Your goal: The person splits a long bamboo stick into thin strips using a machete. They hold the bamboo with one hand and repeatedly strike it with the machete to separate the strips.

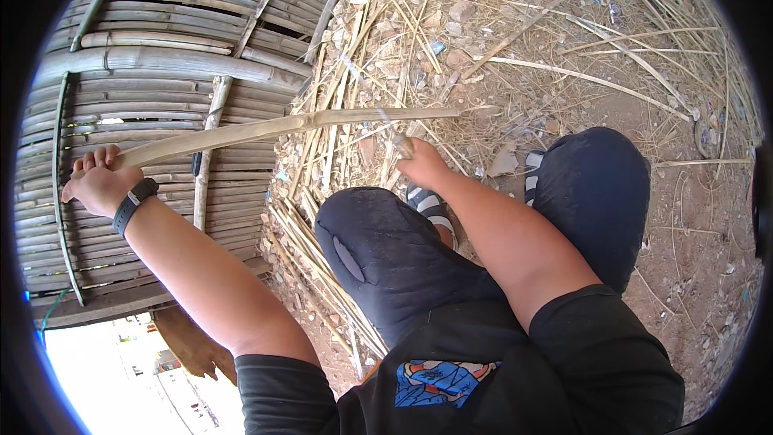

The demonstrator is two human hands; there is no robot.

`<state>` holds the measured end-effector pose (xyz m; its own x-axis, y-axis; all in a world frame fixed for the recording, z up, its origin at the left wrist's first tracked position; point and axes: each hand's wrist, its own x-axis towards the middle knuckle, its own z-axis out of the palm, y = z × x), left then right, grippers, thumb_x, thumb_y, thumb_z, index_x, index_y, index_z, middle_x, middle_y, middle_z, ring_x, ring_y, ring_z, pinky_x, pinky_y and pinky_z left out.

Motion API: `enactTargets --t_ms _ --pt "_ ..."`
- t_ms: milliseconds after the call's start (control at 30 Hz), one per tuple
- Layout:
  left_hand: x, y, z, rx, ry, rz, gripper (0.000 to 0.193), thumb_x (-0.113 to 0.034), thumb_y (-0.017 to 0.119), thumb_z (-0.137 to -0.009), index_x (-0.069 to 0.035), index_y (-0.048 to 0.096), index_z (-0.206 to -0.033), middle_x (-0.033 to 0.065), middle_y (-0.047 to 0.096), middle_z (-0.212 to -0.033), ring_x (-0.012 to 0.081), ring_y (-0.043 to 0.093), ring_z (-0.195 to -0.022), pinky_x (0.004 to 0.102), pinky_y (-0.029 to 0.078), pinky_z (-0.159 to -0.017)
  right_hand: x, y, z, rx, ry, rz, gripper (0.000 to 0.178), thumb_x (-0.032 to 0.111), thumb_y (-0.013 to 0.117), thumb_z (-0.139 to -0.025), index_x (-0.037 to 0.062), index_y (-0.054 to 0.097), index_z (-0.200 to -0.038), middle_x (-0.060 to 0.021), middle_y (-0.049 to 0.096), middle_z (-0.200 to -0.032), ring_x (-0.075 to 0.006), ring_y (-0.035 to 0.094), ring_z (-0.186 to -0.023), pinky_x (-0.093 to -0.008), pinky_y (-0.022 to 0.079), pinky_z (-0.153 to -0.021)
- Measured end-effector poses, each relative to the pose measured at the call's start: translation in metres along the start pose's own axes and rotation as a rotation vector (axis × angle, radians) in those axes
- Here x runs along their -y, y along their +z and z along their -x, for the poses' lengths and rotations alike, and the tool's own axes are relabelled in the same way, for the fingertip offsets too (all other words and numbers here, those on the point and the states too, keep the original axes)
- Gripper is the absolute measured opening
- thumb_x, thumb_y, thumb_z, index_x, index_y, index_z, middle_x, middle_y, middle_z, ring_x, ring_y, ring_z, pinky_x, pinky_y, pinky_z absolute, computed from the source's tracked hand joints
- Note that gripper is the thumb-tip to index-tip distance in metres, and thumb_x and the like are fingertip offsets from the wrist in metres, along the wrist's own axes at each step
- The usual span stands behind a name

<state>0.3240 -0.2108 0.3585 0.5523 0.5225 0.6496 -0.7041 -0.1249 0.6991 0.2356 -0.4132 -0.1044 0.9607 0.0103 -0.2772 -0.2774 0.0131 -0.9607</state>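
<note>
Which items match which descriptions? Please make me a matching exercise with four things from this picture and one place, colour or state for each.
Things:
1. bamboo strip
2. wristband
3. blade
4. trousers

Descriptions:
A. black, worn on the left wrist
B. dark blue, torn at one knee
C. long and pale, one end gripped in the left hand
D. held by the right hand, meeting the strip

Pairs: 1-C, 2-A, 3-D, 4-B
</note>
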Motion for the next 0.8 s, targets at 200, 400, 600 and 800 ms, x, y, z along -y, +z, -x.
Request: enactTargets --t_ms 200,400,600,800 --pt "0.007 -0.012 -0.008 -0.084 -0.026 -0.044 0.057 -0.058 0.020 -0.107 -0.009 0.043 -0.087 0.0010 0.037 -0.070 0.0158 0.033 -0.057 0.0274 0.033 -0.047 -0.012 -0.017 -0.004 0.017 0.203 -0.023 0.028 0.017 0.066 -0.080 -0.0009 0.062 -0.101 -0.0175 0.068 -0.083 -0.0280 0.068 -0.073 -0.0428 0.054 -0.068" --pt "0.007 -0.010 -0.024 0.122 -0.071 0.202 0.067 -0.065 0.012 -0.103 -0.010 0.045 -0.085 0.0021 0.039 -0.068 0.0166 0.034 -0.053 0.0284 0.031 -0.047 0.077 0.002 0.015 0.086 -0.281 0.171 0.032 0.018 0.068 -0.082 0.0009 0.059 -0.108 -0.0162 0.068 -0.086 -0.0295 0.070 -0.078 -0.0446 0.054 -0.074" --pt "0.007 -0.007 -0.033 0.116 -0.051 0.148 0.063 -0.062 0.015 -0.105 -0.010 0.046 -0.085 0.0017 0.039 -0.067 0.0162 0.034 -0.053 0.0285 0.031 -0.047 -0.003 -0.006 0.011 -0.061 0.074 -0.031 0.032 0.019 0.068 -0.082 -0.0024 0.060 -0.104 -0.0195 0.068 -0.089 -0.0344 0.069 -0.080 -0.0450 0.054 -0.075" --pt "0.011 0.003 -0.024 0.076 -0.052 0.123 0.063 -0.061 0.016 -0.105 -0.009 0.046 -0.085 0.0010 0.039 -0.067 0.0161 0.034 -0.053 0.0279 0.032 -0.046 0.009 -0.008 0.001 0.029 0.079 -0.062 0.028 0.019 0.068 -0.082 0.0009 0.061 -0.101 -0.0158 0.067 -0.085 -0.0290 0.068 -0.075 -0.0430 0.054 -0.071"
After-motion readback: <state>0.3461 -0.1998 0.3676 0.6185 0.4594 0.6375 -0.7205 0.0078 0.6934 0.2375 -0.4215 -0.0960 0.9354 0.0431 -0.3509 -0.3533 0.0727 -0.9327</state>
